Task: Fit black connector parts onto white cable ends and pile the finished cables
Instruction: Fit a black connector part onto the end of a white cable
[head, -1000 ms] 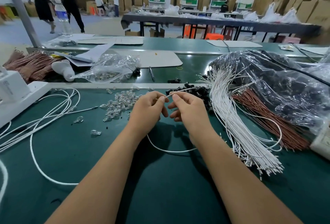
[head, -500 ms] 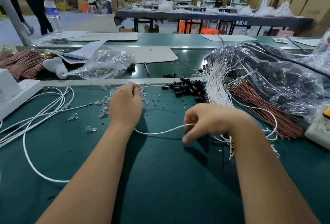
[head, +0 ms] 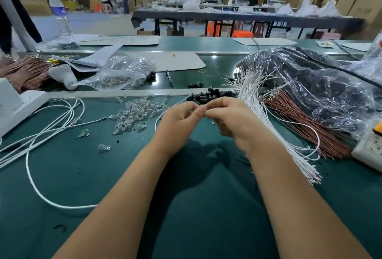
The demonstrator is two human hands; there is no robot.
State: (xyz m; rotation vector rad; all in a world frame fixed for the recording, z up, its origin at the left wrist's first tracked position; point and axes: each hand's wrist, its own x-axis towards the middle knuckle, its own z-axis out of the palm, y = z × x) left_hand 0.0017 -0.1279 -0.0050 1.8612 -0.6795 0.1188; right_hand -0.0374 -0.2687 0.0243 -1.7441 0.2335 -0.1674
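My left hand (head: 182, 122) and my right hand (head: 229, 120) meet fingertip to fingertip above the green mat, just in front of a pile of black connector parts (head: 210, 94). The left hand pinches a thin white cable (head: 157, 121) that loops out to its left. The right hand's curled fingers pinch at the same spot, and what lies between the tips is hidden. A thick bundle of white cables (head: 266, 118) fans out to the right. Several long white cables (head: 41, 130) lie piled at the left.
Clear small bulbs (head: 138, 112) are scattered left of my hands. A brown wire bundle (head: 306, 122) and a plastic bag of dark parts (head: 310, 85) fill the right. A white power strip (head: 370, 149) sits at the right edge, and a white device (head: 16, 103) at the left.
My hands were apart half a second ago, the right one low along the cable. They have come together in front of the black connector pile.
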